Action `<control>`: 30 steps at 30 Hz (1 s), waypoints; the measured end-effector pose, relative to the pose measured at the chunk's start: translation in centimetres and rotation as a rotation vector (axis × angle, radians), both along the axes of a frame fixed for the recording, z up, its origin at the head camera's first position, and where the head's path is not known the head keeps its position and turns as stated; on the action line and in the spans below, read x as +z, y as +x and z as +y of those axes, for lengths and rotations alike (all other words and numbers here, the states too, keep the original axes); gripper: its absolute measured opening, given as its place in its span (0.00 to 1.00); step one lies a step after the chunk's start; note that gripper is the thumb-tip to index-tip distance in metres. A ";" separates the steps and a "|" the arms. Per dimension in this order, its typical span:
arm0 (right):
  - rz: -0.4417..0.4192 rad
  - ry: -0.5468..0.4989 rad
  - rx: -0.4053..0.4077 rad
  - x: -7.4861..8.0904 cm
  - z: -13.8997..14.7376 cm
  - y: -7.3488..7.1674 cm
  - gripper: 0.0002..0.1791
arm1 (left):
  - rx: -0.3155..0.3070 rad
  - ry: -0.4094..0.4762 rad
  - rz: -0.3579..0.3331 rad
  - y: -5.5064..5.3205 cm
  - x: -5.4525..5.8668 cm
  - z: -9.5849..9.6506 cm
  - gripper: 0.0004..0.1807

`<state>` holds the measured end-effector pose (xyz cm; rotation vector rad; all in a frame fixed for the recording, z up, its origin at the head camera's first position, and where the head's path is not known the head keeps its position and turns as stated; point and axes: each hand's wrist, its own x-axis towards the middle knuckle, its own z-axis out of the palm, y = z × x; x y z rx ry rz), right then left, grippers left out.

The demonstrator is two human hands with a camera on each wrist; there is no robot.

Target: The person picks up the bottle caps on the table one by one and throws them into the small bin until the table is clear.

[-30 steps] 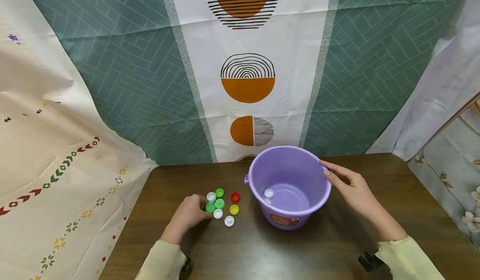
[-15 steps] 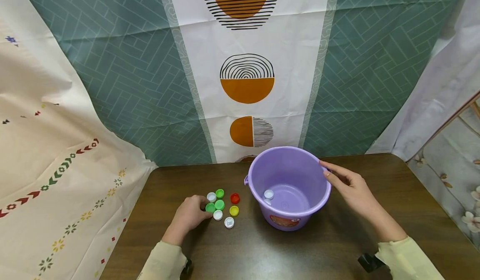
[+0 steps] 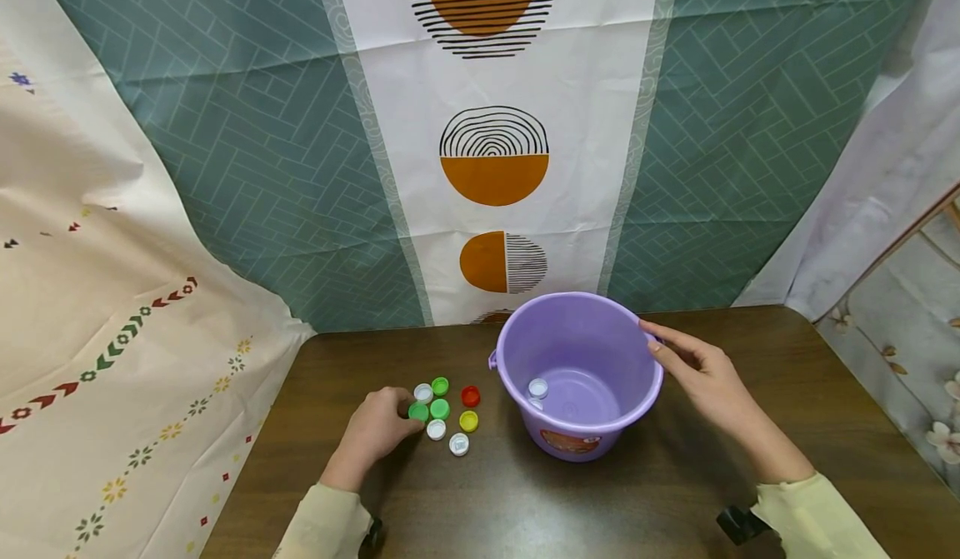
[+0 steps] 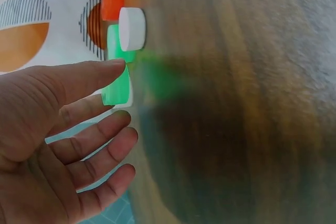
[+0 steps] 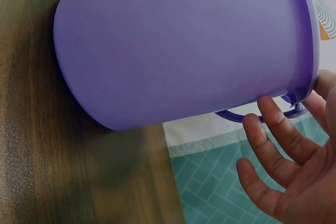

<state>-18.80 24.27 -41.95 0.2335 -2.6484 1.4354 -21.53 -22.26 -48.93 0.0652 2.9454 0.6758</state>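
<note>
Since the frame half a second ago, the green cap has shifted very slightly toward the left hand; the bucket, the right hand and the other caps look unchanged.

The left hand pinches that green cap between thumb and index finger, while its three remaining fingers are loosely bent and hold nothing. Whether the cap is clear of the worktop cannot be told. It sits at the left edge of the cluster, to the right of the palm. Being round, it has no long axis; in the left wrist view its side wall shows between the fingers. The left hand is much the nearer to it.

A second green cap lies just to its right, with a white cap just beyond it and a third green cap near that. Another white cap is closer to the person. The red cap, the yellow cap and the last white cap lie farther right, between the pinched cap and the bucket.

The bucket stands upright, well apart from the left hand. The right hand lightly holds its right rim, thumb and index finger at the edge. Inside lies at least one pale cap.
</note>
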 end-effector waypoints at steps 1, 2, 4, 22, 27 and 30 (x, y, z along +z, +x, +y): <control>-0.001 0.000 0.000 0.0 0.0 0.0 0.21 | 0.005 0.005 0.004 0.0 0.1 0.0 0.18; -0.002 0.000 0.000 0.0 0.0 0.0 0.21 | 0.008 0.011 0.009 -0.1 0.3 0.1 0.18; -0.001 -0.003 0.002 0.0 0.0 0.0 0.21 | 0.014 0.026 0.026 -0.2 0.6 0.1 0.18; 0.002 0.007 0.001 -0.1 0.0 0.1 0.21 | -0.012 0.311 0.217 -0.6 4.9 2.0 0.15; 0.007 0.009 -0.003 -0.1 0.0 0.1 0.21 | -0.028 0.366 0.267 -0.7 5.8 2.6 0.14; 0.007 0.008 -0.002 -0.1 0.0 0.1 0.21 | -0.024 0.445 0.267 -0.8 6.2 2.9 0.14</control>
